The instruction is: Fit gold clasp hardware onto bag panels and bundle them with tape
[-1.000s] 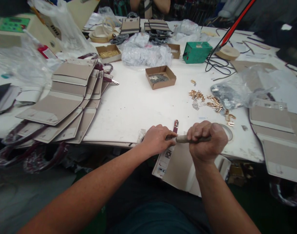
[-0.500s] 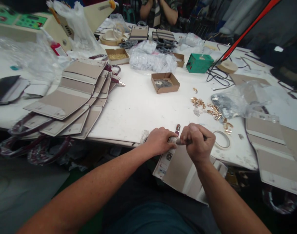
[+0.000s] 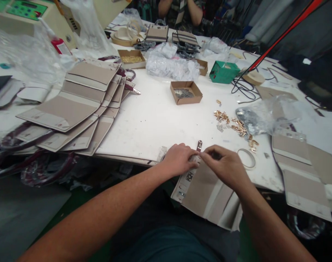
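A beige panel (image 3: pixel 200 191) lies at the near edge of the white table (image 3: pixel 149 120), its lower end overhanging toward my lap and its top end hidden under my hands. On its pale strip, a dark plate (image 3: pixel 190 177) is already in place, with a small fitting (image 3: pixel 181 194) below it; that much looks done. What remains, I judge, is the top end, where a maroon tab (image 3: pixel 199 145) with a metal tip juts out just beyond my fingertips.

My left hand (image 3: pixel 180 159) rests at that end, thumb and fingers bent over the strip; whether they grasp or only press, I cannot tell. The thumb and fingertips of my right hand (image 3: pixel 224 163) come together beside them; I cannot tell whether they pinch anything.

Half a second ago, my right hand was a fist around a tool; now the fist is undone and the tool is out of sight. The left hand holds nearly the same spot.

Just right, a ring of tape (image 3: pixel 254 159); farther off, gold fittings (image 3: pixel 222 116) and a box (image 3: pixel 191 99) of metal pieces. More panels lie in a stack (image 3: pixel 81 103) to the left.
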Motion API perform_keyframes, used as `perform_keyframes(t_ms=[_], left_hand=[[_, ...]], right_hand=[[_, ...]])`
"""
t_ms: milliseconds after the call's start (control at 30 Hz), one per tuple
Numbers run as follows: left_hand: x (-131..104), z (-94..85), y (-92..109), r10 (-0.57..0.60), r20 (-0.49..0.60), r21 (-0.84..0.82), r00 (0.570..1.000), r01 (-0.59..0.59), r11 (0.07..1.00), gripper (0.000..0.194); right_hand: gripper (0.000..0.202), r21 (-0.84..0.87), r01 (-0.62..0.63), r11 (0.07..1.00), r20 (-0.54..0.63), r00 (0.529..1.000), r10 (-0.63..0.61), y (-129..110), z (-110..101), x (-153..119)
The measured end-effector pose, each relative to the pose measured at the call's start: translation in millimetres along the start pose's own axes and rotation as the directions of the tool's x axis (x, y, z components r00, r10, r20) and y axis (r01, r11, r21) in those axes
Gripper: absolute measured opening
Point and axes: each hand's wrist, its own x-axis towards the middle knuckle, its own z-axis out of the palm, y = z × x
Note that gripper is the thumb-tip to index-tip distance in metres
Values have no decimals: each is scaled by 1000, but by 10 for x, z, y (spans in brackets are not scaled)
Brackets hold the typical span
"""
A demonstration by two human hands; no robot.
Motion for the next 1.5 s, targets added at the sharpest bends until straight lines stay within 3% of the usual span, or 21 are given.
perform_keyframes(t_ms=[67,167,300,467,600,833,1067,1167,1267,1367,1500], left_hand=[[7,0,-5,19,15,30,1000,-19,999,41],[17,-1,-13,34,38,88,999,-37,995,44],[22,-13,-32,42,58,107,997,-48,993,45],[24,-30,-52,22,42,28,999,-23,999,44],[23,-38,-52,22,65,81,998,-28,996,47],[20,-30,-79,40,111,164,993,-57,985,50],[16,-99,-62,32,124,157,992,-51,986,49],[25,-138,-54,4,127,126,992,-20,992,48],[39,-171,-40,-24,139,109,990,8,994,48],[49,-194,-11,-49,143,94,989,36,995,47],[62,-202,23,-90,149,101,985,76,992,47]], right_hand=[[14,-150,-5,989,144,989,27,208,13,-98],[11,-246,-23,969,177,982,68,376,96,-191],[12,-353,28,935,213,976,51,319,180,-185],[14,-536,42,843,273,954,127,157,189,-93],[15,-542,27,840,303,939,165,100,170,-9],[13,-366,-21,930,372,913,167,113,130,64],[17,-219,-178,959,292,926,239,143,66,26],[25,-331,-209,920,180,943,279,317,-122,198],[35,-574,-261,776,29,941,338,630,-378,489],[39,-690,-303,658,-3,909,416,928,-539,726],[30,-706,-304,639,11,898,439,1089,-546,820]])
